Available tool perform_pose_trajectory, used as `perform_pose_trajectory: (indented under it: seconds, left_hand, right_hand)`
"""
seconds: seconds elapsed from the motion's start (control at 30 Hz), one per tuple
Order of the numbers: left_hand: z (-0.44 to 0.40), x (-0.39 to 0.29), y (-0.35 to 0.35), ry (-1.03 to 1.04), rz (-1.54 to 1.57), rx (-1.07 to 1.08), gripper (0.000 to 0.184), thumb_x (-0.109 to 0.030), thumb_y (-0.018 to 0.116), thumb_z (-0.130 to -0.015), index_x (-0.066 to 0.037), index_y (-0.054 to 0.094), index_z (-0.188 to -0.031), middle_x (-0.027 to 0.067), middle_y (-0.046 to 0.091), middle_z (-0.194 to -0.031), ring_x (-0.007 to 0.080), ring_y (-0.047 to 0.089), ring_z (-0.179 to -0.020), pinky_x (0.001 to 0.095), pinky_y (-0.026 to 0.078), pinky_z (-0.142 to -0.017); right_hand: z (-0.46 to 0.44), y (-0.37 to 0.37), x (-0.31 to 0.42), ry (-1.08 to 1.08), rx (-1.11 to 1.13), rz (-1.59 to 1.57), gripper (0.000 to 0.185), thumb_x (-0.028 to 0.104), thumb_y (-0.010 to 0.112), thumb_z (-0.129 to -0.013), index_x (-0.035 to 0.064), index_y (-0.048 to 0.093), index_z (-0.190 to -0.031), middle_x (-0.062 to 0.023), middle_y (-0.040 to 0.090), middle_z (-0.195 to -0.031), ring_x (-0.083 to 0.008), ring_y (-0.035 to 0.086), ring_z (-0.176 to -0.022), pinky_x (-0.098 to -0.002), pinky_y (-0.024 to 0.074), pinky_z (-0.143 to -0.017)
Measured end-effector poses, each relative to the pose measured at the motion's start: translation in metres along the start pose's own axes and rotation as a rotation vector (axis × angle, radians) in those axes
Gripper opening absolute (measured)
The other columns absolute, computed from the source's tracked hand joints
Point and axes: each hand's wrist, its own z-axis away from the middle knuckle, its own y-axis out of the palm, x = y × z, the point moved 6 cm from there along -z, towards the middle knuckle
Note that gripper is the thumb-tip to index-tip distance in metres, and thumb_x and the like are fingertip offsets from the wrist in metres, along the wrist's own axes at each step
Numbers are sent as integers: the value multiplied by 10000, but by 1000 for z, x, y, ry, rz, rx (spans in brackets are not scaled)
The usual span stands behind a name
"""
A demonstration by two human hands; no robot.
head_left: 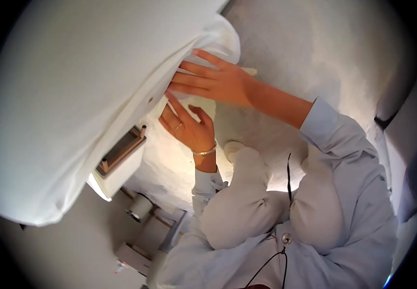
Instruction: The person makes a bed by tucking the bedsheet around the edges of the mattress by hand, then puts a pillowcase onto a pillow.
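Note:
My left hand (pixel 189 129), with a ring and a bracelet, has its fingers apart below the edge of a large piece of white fabric (pixel 83 91). A finger of it reaches up near the fingertips of my right hand (pixel 218 82). The right hand's fingers are spread along the fabric's edge, and their tips are partly hidden at its fold. I see nothing gripped in either hand. The fabric hangs loosely around a big pale form and bunches at the top end.
Below the fabric's edge is a pale box-like part (pixel 119 168) with a dark opening and brown pegs (pixel 143 131). A cylindrical object (pixel 139 207) sits at lower left. My bent knees (pixel 247 207) and a black cord (pixel 289 178) are near the bottom.

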Motion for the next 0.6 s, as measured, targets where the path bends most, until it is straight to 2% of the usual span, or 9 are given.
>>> perform_pose_trajectory:
  seconds: [0.03,0.07,0.17,0.27,0.33,0.37,0.47,0.53,0.6]
  left_hand:
    - [0,-4,-3,-25,-22,25,626,-66,531,-750,22,349,-1343,214,467,-1199,342,470,-1052,473,325,-949]
    - [0,-7,-4,-34,-23,29,630,-64,528,-750,19,343,-1346,213,464,-1205,347,467,-1058,471,332,-935]
    - [-1,-13,-4,-6,-20,40,628,-33,525,-745,16,344,-1344,218,452,-1220,356,473,-1047,460,362,-885]
    - [-8,-20,-3,25,-171,-64,548,32,522,-735,43,423,-1273,232,472,-1182,336,514,-987,417,432,-811]
    - [-16,-25,-2,-3,-92,-60,492,13,532,-746,60,450,-1229,249,471,-1176,384,511,-1022,438,451,-806]
    - [-17,-30,-3,-8,-49,-39,498,-4,539,-751,71,434,-1232,261,463,-1181,407,503,-1038,453,452,-812]
    - [-17,-39,6,17,-198,-38,550,-38,545,-753,100,373,-1257,286,442,-1193,442,471,-1080,477,427,-861]
    - [-22,-39,8,43,-227,-22,574,-62,557,-741,95,361,-1257,273,445,-1170,428,483,-1023,473,428,-829]
    - [-20,-37,8,13,-282,45,609,-42,543,-706,71,355,-1275,256,463,-1148,400,494,-978,467,420,-814]
  right_hand:
    - [3,1,1,1,0,45,630,138,609,-737,268,384,-1311,77,338,-1397,-156,301,-1301,-451,189,-1109]
    - [0,1,0,-15,-66,88,558,212,603,-738,290,406,-1255,92,375,-1340,-158,275,-1309,-455,144,-1121]
    - [5,2,-3,43,-153,136,574,220,597,-748,294,378,-1273,89,367,-1342,-151,281,-1300,-453,142,-1123]
    - [-5,-8,-1,78,-123,51,391,210,585,-763,228,479,-1138,83,450,-1249,-148,353,-1236,-453,161,-1117]
    - [-10,-9,-3,87,-54,21,192,202,571,-770,172,560,-959,88,536,-1098,-148,435,-1135,-437,184,-1108]
    - [-11,-8,0,87,-40,14,192,202,571,-770,172,560,-959,88,536,-1098,-148,435,-1135,-437,184,-1108]
    - [-17,-16,-6,110,-25,-84,138,172,581,-751,158,598,-887,74,590,-1002,-142,502,-1044,-362,277,-1062]
    - [-22,-17,-22,27,258,-219,97,135,598,-722,143,621,-816,60,628,-891,-139,554,-948,-295,366,-968]
    - [-22,-17,-32,-17,205,-179,140,115,596,-720,136,603,-859,55,622,-849,-139,569,-879,-285,405,-893]
